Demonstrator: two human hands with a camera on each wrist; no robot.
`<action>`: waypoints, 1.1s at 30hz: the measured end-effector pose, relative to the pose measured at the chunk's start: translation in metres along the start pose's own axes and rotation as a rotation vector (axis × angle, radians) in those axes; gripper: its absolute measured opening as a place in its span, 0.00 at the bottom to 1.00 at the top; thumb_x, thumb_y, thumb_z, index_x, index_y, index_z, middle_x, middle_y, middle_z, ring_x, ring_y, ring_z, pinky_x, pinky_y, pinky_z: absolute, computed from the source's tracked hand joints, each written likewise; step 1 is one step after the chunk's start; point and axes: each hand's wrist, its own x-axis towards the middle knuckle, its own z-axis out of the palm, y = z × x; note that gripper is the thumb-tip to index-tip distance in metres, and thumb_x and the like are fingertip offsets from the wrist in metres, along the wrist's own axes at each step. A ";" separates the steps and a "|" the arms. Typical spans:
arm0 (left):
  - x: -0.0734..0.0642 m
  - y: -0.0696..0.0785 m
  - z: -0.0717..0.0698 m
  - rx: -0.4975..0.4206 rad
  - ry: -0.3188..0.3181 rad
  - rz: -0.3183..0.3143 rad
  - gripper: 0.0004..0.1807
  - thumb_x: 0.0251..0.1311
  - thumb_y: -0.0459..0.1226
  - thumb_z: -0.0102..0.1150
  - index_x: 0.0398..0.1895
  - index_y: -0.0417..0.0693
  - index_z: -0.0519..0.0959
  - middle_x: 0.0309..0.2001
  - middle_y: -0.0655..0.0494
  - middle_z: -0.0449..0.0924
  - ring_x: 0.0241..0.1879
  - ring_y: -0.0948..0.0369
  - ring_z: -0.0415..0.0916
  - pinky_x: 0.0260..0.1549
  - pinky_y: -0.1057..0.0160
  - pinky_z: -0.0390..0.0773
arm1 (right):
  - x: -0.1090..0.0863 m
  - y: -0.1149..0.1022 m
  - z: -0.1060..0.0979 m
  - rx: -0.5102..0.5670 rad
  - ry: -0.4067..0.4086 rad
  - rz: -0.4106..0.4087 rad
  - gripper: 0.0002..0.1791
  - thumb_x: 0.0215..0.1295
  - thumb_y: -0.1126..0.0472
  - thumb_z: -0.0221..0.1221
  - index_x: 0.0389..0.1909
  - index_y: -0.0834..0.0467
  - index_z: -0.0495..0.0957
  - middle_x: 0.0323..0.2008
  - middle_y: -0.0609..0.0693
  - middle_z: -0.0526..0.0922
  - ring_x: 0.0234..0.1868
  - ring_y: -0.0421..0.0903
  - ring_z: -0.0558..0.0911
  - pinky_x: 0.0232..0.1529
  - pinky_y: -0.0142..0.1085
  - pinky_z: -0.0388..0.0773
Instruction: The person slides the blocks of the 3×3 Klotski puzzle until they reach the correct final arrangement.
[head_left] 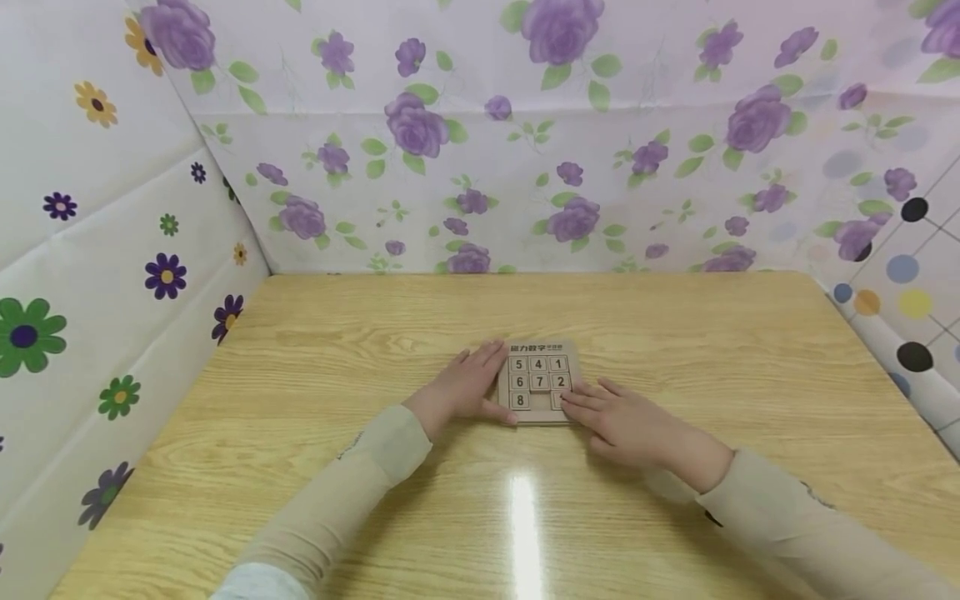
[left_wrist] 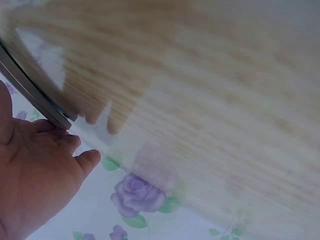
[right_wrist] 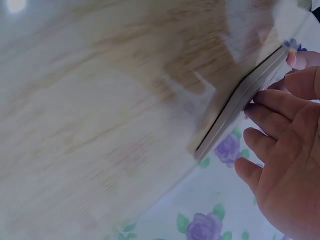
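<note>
A number slide puzzle [head_left: 540, 346] lies flat on the wooden table, its tiles reading 5 4 1, then 6 7 2. In the bottom row the 8 is at left, the middle slot is bare, and fingertips partly cover the right tile [head_left: 556, 401]. My left hand [head_left: 468, 383] braces the left side, straight fingers by the upper edge and thumb along the near corner. My right hand [head_left: 626, 423] reaches from the right with extended fingers, fingertips on that lower right tile. Both wrist views show the board's thin edge [right_wrist: 235, 105] beside the fingers.
The wooden table [head_left: 375, 317] stretches out around the puzzle, with a bright light streak in front of it. A purple-flowered cloth [head_left: 480, 167] hangs behind, a flowered sheet [head_left: 90, 250] at left, and a dotted one [head_left: 900, 333] at right.
</note>
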 end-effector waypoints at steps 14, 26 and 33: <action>0.004 -0.002 -0.001 0.017 0.020 -0.005 0.64 0.45 0.67 0.61 0.76 0.44 0.40 0.77 0.50 0.36 0.76 0.54 0.35 0.73 0.51 0.41 | 0.022 -0.010 -0.001 0.002 -0.023 -0.005 0.29 0.64 0.61 0.48 0.66 0.65 0.65 0.68 0.59 0.66 0.71 0.57 0.61 0.71 0.54 0.55; 0.002 -0.004 -0.001 0.014 0.022 0.005 0.64 0.44 0.67 0.61 0.76 0.44 0.41 0.77 0.49 0.37 0.76 0.54 0.36 0.73 0.51 0.41 | 0.027 0.009 -0.007 0.002 -0.001 0.043 0.29 0.65 0.59 0.48 0.67 0.66 0.64 0.68 0.60 0.64 0.71 0.58 0.60 0.71 0.57 0.52; -0.002 -0.003 0.002 0.005 0.026 0.013 0.64 0.44 0.67 0.62 0.76 0.43 0.42 0.76 0.49 0.38 0.76 0.54 0.37 0.73 0.49 0.41 | 0.023 0.012 -0.001 0.002 -0.007 0.085 0.29 0.66 0.59 0.47 0.66 0.67 0.64 0.68 0.60 0.65 0.70 0.59 0.61 0.70 0.58 0.53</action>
